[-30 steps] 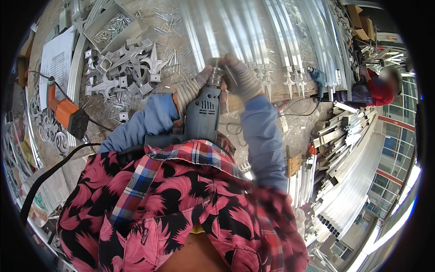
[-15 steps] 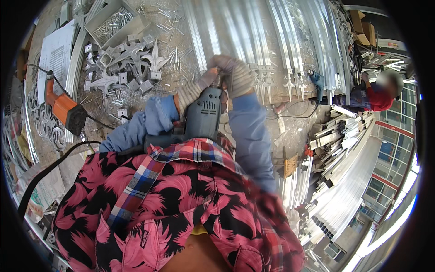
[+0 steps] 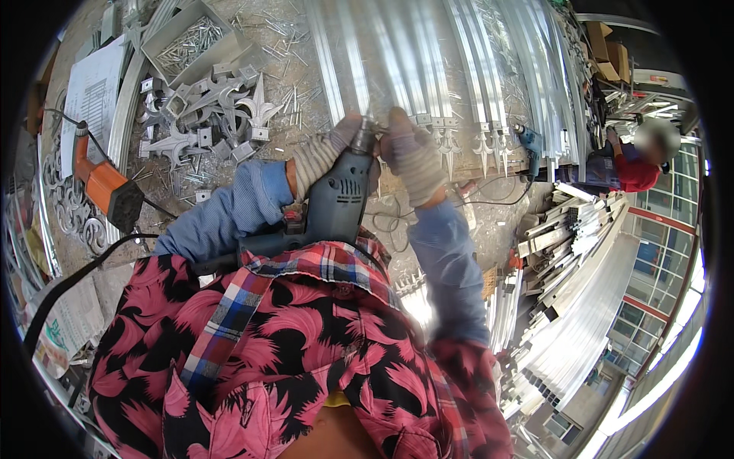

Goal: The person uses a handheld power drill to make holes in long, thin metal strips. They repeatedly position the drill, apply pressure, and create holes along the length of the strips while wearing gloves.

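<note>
A grey-blue corded power drill (image 3: 340,195) rests against my body, its chuck (image 3: 368,136) pointing away from me. My left hand (image 3: 324,157), in a striped knit glove, is closed round the front of the drill just behind the chuck. Beside the chuck on the right is my right hand (image 3: 411,159), gloved the same way. Its fingers are bent together at the chuck's side; whatever small thing they pinch is hidden. Beyond both hands lie long silvery metal bars (image 3: 413,69), several ending in spear-shaped finials (image 3: 449,141).
An open box of screws (image 3: 187,46) stands at the far left above a heap of metal finials (image 3: 202,122). An orange power tool (image 3: 107,183) lies at left. Another blue drill (image 3: 531,145) sits at right, near stacked profiles (image 3: 573,306) and a person in red (image 3: 638,168).
My right hand has shifted slightly right and lower, off the chuck's front to its side, so the chuck shows more. My left hand keeps its hold on the drill.
</note>
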`<state>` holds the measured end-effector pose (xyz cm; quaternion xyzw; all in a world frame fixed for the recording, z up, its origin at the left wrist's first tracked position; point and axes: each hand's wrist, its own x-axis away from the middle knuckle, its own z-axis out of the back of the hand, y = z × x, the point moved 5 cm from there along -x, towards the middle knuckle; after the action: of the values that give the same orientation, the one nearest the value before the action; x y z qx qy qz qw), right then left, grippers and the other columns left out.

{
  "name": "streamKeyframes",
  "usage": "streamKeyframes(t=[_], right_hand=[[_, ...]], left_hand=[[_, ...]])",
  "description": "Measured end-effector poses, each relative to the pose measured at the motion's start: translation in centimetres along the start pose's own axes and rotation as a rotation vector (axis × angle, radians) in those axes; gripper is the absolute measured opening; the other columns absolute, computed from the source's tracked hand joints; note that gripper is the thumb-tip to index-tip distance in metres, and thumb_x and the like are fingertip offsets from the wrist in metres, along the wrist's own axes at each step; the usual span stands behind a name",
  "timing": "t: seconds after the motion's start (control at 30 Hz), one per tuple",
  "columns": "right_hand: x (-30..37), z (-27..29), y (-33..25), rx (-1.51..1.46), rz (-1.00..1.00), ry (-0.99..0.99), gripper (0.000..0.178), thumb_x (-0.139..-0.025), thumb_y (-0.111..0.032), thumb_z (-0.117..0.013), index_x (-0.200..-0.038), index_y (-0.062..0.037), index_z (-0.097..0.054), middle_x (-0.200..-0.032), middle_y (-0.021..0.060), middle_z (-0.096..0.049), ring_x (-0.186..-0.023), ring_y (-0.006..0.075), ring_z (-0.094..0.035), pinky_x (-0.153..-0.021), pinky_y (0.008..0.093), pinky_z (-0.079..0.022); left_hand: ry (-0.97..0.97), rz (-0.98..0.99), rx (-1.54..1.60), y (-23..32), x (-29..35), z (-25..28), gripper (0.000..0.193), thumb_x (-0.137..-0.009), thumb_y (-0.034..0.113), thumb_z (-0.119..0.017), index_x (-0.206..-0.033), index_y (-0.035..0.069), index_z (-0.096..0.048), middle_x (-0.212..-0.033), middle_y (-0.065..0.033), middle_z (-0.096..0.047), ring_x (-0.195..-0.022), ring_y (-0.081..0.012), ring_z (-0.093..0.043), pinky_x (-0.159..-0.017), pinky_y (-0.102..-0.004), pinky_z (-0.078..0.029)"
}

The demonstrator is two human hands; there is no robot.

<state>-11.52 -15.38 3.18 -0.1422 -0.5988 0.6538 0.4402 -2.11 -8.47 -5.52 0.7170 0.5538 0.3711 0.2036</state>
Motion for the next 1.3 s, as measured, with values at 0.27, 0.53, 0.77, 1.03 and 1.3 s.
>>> streamKeyframes(t=[0.27, 0.53, 0.77, 1.03, 1.3], right_hand=[[2.5, 0.2, -2.7, 0.534, 0.665, 0.312, 0.024, -0.078, -0.024, -0.056, -0.063, -0.0054, -0.054, -0.053, 0.0091, -0.05, -0.047, 0.0194, -0.05, -0.043, 0.032, -0.039], [-2.7, -1.9, 0.4, 1.08, 0.46, 0.074, 0.039, -0.086, -0.038, -0.041, -0.069, -0.0063, -0.055, -0.052, 0.0041, -0.052, -0.043, 0.0164, -0.051, -0.044, 0.0298, -0.043], [2.0, 1.4, -1.7, 0.045, 0.326, 0.239, 0.072, -0.073, -0.072, -0.029, -0.069, -0.0063, -0.057, -0.067, 0.0059, -0.054, -0.055, 0.0155, -0.052, -0.05, 0.0282, -0.042], [3.1, -0.6, 1.5, -0.539, -0.735, -0.237, 0.061, -0.072, -0.068, -0.042, -0.057, -0.0094, -0.045, -0.044, 0.0013, -0.039, -0.033, 0.0094, -0.036, -0.028, 0.0202, -0.024], [3.1, 0.0, -1.6, -0.281, -0.371, 0.058, 0.036, -0.08, -0.042, -0.056, -0.065, -0.0102, -0.049, -0.048, -0.0038, -0.04, -0.038, 0.0067, -0.036, -0.033, 0.0207, -0.027]], left_hand=[[-0.241, 0.1, 0.027, 3.6, 3.1, -5.0, 0.046, -0.08, 0.049, -0.05, -0.094, 0.005, -0.055, -0.071, -0.0048, -0.057, -0.061, -0.0175, -0.056, -0.054, -0.0264, -0.047], [-0.159, 0.198, 0.265, 0.3, 1.4, -2.1, 0.049, -0.081, 0.051, -0.047, -0.095, 0.005, -0.051, -0.07, -0.0097, -0.058, -0.059, -0.02, -0.06, -0.049, -0.0294, -0.051], [-0.133, 0.056, 0.315, 3.0, 3.0, -2.1, 0.052, -0.08, 0.055, -0.044, -0.087, 0.005, -0.054, -0.069, -0.0099, -0.056, -0.062, -0.0205, -0.059, -0.058, -0.032, -0.051], [-0.066, 0.029, -0.097, 5.7, 4.4, -5.1, 0.061, -0.078, 0.061, -0.042, -0.093, 0.003, -0.056, -0.073, -0.0074, -0.059, -0.065, -0.0152, -0.057, -0.059, -0.0243, -0.047], [-0.008, -0.108, -0.567, 5.1, 4.2, -5.4, 0.051, -0.081, 0.052, -0.047, -0.098, 0.004, -0.056, -0.087, -0.0053, -0.059, -0.079, -0.0115, -0.054, -0.071, -0.0234, -0.043]])
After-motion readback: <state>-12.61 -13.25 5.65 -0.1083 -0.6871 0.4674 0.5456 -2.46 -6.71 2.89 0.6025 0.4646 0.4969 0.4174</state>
